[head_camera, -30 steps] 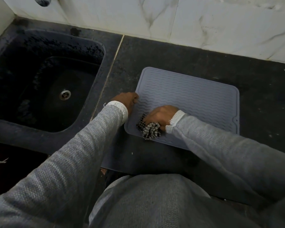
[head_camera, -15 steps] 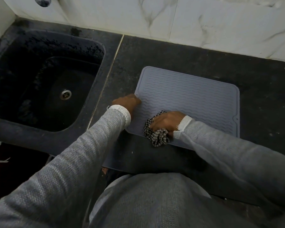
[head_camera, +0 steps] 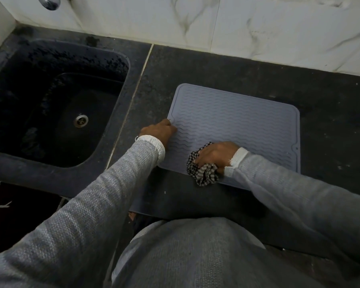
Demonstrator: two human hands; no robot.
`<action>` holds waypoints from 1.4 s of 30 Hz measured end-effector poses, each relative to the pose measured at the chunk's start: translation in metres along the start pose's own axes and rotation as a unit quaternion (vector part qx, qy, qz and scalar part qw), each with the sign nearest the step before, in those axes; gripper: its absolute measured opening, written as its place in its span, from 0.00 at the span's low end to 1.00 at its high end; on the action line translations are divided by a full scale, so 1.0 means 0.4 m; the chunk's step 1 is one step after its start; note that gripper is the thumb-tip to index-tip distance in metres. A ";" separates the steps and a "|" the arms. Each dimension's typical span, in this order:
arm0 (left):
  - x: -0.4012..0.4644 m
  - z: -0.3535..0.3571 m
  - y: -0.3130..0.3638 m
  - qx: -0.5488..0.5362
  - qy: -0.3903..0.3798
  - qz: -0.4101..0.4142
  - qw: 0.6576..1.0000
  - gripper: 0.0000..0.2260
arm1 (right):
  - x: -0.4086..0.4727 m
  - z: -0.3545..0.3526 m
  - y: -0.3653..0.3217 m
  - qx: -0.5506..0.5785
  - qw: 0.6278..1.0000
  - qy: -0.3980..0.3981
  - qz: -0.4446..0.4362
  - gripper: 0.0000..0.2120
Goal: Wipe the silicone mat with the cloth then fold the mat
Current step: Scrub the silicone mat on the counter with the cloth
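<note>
A grey silicone mat (head_camera: 237,121) with a wavy ribbed pattern lies flat on the dark counter (head_camera: 330,121). My left hand (head_camera: 157,130) rests on the mat's left edge, fingers pressing it down. My right hand (head_camera: 215,154) grips a bunched black-and-white checked cloth (head_camera: 204,172) and presses it on the mat near its front edge. Part of the cloth is hidden under my fingers.
A deep black sink (head_camera: 56,113) with a metal drain (head_camera: 81,120) lies to the left. A tap (head_camera: 49,2) juts out at the top left. White marble-look wall tiles (head_camera: 258,28) back the counter. The counter's front edge runs just below the mat.
My right hand has slid the cloth to the right along the mat's front edge. My left hand has shifted slightly on the left edge.
</note>
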State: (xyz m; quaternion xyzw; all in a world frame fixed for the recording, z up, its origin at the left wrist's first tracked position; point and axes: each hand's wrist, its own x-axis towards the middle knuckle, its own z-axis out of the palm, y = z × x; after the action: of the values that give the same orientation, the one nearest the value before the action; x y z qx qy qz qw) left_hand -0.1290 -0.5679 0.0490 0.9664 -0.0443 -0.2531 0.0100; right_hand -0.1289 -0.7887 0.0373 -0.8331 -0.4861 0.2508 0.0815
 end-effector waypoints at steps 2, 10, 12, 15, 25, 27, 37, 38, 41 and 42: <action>-0.001 0.000 0.006 0.002 0.001 -0.005 1.000 0.25 | 0.016 -0.008 -0.011 0.025 0.997 0.075 0.017 0.14; -0.005 0.009 0.018 0.016 0.010 -0.013 1.000 0.24 | -0.005 0.008 -0.021 -0.032 0.983 0.149 -0.103 0.08; -0.005 0.010 0.020 0.020 0.009 -0.011 1.000 0.25 | -0.053 0.011 0.008 -0.036 0.983 0.149 -0.103 0.12; -0.008 0.008 0.024 0.035 0.003 -0.013 0.999 0.27 | -0.072 0.008 0.037 -0.032 0.999 0.013 0.027 0.15; -0.018 0.002 0.051 0.045 0.002 -0.033 0.998 0.22 | -0.026 0.022 0.002 -0.003 0.987 0.144 -0.068 0.14; -0.020 0.002 0.053 0.049 0.000 -0.032 0.998 0.23 | -0.055 0.018 0.027 0.018 0.996 0.086 -0.006 0.15; -0.018 -0.005 0.063 0.050 -0.007 -0.033 0.998 0.22 | -0.033 0.011 0.028 0.064 0.990 0.113 0.054 0.15; -0.017 -0.006 0.063 0.052 -0.007 -0.035 0.998 0.22 | -0.027 0.020 0.030 0.051 0.993 0.095 0.046 0.16; -0.017 -0.007 0.063 0.051 -0.008 -0.037 0.998 0.24 | -0.055 0.027 0.057 0.032 0.995 0.065 0.069 0.17; -0.017 -0.006 0.063 0.051 -0.010 -0.036 0.998 0.24 | -0.074 0.024 0.068 0.024 0.995 0.055 0.076 0.17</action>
State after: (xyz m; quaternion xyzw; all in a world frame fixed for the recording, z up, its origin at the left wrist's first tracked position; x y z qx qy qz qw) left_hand -0.1358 -0.5924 0.0555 0.9640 -0.0227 -0.2603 -0.0492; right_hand -0.1244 -0.8288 0.0287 -0.8782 -0.4100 0.2214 0.1084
